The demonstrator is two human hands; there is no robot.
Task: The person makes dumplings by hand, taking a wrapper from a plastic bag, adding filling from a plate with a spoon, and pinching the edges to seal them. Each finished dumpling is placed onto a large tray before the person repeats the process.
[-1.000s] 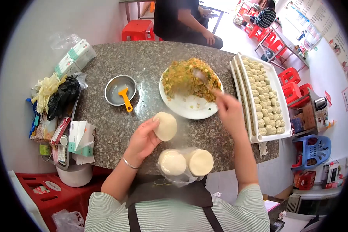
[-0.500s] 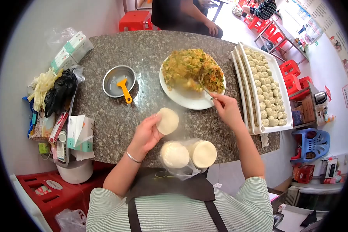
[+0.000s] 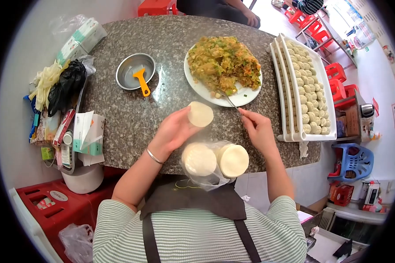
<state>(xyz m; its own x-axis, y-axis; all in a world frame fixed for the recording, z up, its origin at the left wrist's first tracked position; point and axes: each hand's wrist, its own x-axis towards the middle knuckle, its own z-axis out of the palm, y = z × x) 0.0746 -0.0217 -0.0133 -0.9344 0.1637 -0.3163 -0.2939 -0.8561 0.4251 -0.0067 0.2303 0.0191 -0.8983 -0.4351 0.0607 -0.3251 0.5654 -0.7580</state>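
Dumpling wrapper (image 3: 200, 114) flat on left hand (image 3: 173, 131) fingers (image 3: 189, 125).

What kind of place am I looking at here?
Probably a small eatery's prep table. A white tray is packed with rows of finished dumplings, red plastic stools stand around nearby tables, and the left hand holds a dough wrapper beside a plate of filling.

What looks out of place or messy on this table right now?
Little stands out. The bag of wrapper stacks sits at the table's near edge, partly over it. A few filling bits lie loose on the white plate's bare rim. The orange scraper sticks out over its metal bowl's rim.
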